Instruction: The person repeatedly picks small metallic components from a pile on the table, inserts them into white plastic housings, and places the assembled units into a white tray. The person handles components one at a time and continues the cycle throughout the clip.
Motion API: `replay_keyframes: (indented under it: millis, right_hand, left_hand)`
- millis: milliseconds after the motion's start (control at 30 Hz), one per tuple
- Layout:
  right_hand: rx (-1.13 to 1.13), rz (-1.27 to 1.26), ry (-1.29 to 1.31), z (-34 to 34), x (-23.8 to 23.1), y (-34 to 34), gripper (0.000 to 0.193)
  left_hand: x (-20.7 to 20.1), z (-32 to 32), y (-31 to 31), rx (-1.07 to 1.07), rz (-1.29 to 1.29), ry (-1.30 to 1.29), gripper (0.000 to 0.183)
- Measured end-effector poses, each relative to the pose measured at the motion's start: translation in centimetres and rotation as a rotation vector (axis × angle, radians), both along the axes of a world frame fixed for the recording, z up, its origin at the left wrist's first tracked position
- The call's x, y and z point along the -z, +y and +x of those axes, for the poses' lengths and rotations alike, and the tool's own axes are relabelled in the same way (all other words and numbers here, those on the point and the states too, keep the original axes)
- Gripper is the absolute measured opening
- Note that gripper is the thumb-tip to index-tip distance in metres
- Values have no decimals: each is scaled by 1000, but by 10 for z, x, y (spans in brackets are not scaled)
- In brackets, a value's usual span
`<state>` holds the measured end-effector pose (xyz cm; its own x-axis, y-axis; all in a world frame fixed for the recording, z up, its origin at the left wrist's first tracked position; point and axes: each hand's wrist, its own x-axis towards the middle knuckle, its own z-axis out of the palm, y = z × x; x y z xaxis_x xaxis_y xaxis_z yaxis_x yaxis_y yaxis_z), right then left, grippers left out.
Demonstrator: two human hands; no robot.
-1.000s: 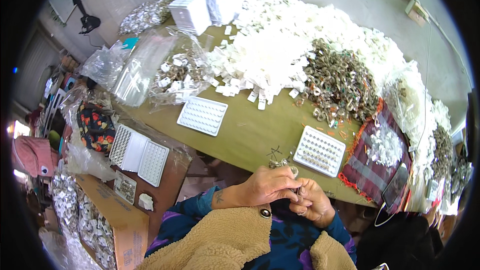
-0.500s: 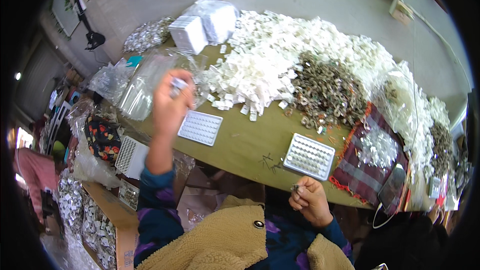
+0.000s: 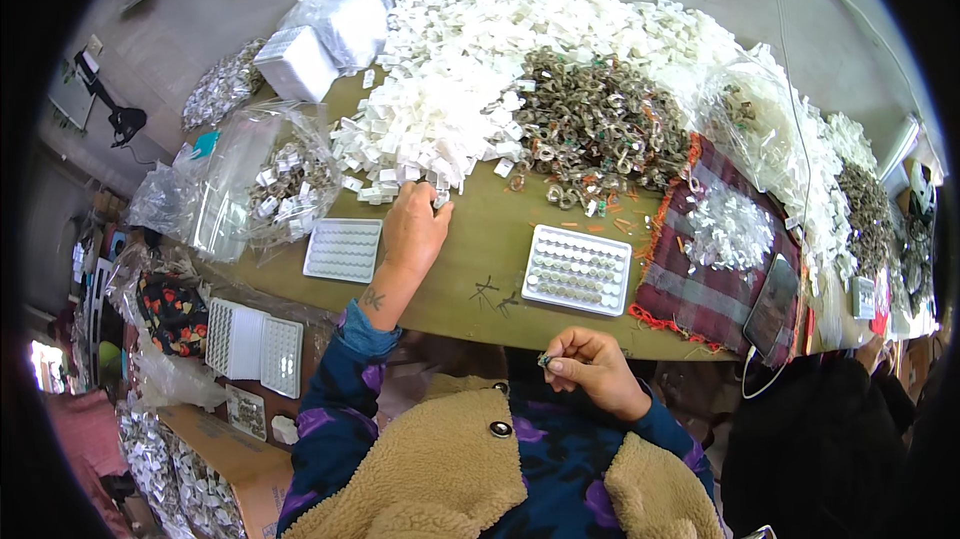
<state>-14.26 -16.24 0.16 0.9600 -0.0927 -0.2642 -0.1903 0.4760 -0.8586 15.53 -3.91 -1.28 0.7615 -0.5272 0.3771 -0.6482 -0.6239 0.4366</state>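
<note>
My left hand (image 3: pixel 413 227) reaches to the near edge of a heap of small white plastic tags (image 3: pixel 430 134). Its fingers are bent together around a small whitish piece (image 3: pixel 440 198), partly hidden by them. Close to my body, my right hand (image 3: pixel 597 371) pinches a small dark ring-like piece (image 3: pixel 545 360) between thumb and fingertips. A white tray with rows of pockets (image 3: pixel 342 250) lies left of my left hand. Beyond my right hand sits a second white tray (image 3: pixel 577 270), with round pieces in several of its rows.
A brown-grey heap of ring-like pieces (image 3: pixel 600 129) lies beside the white tags. At right, a plaid cloth (image 3: pixel 690 294) bears clear bits (image 3: pixel 730 227) and a phone (image 3: pixel 772 305). Clear bags (image 3: pixel 225 184) and stacked white trays (image 3: pixel 296 63) are at left. A cardboard box (image 3: pixel 225 454) stands below.
My left hand has moved from above the clear bags to the near edge of the white tags. My right hand still holds the small dark piece. The whole view has shifted.
</note>
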Motion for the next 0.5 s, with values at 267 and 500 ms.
replay_keyframes:
  millis: [267,500]
  right_hand:
    - [122,-163,-26,4,-6,-6,10]
    - [325,37,-199,27,-17,-2,11]
  left_hand:
    - [-10,-22,30,-88,129,-150,25]
    - [-36,-103,22,299,-348,286,29]
